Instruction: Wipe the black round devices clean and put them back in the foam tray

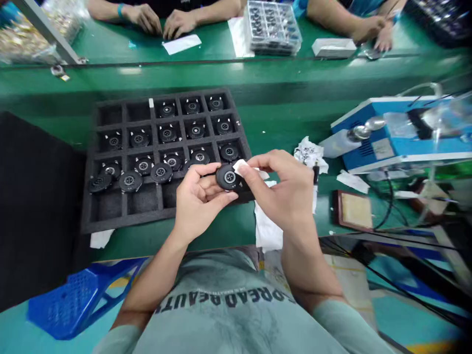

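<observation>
My left hand (201, 199) grips a round black smartwatch body (227, 177) by its edge, its sensor side facing up. Fingers of my right hand (282, 187) pinch a small white wipe (241, 166) against the watch's upper right rim. Below and behind both hands lies a black foam tray (142, 201) with square compartments. Several similar watch bodies (167, 132) sit in its cells, sensor side up. A few more, such as one watch body (130, 181), rest across the dividers near the front row.
On the right are a crumpled tissue (310, 153), a white bottle (337, 143), a blue machine (401, 132) and a brown-framed pad (353, 210). White paper (267, 226) lies by my right wrist. A black block (35, 206) stands left. Across the bench, co-workers' hands (162, 22) flank a clear box (272, 27).
</observation>
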`<state>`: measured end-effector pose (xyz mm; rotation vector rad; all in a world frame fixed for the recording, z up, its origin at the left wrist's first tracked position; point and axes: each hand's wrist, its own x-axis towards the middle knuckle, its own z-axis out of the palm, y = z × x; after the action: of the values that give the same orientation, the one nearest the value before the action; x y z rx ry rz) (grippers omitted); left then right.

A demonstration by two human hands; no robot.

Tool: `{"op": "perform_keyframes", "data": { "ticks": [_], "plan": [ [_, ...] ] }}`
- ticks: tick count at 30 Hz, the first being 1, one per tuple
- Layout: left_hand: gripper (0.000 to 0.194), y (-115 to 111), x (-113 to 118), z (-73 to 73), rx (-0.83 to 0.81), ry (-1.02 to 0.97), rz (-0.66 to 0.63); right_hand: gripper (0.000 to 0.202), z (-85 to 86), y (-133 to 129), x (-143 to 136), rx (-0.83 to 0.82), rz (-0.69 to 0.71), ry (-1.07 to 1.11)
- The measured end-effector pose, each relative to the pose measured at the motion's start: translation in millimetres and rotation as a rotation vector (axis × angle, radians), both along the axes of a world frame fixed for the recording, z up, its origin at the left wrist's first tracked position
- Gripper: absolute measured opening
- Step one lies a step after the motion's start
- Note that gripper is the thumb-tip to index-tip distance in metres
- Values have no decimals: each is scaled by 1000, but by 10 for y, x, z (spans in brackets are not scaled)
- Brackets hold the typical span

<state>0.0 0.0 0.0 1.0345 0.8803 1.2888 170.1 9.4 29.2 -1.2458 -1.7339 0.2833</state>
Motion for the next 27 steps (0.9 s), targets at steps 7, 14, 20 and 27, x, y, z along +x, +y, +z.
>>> {"op": "perform_keyframes", "data": {
  "ticks": [7, 14, 20, 27],
  "plan": [
    [51, 5, -18, -18, 5, 75, -118, 16, 56, 161, 29, 45, 241, -166],
    [51, 12, -27, 8, 19, 97, -152, 16, 128, 288, 174, 97, 371, -329],
    [51, 26, -37, 21, 18, 83, -172, 17, 164, 325, 208, 143, 398, -396],
    [52, 34, -49, 19, 2, 67, -180, 18, 204, 343, 220, 142, 452, -445]
  ]
}}
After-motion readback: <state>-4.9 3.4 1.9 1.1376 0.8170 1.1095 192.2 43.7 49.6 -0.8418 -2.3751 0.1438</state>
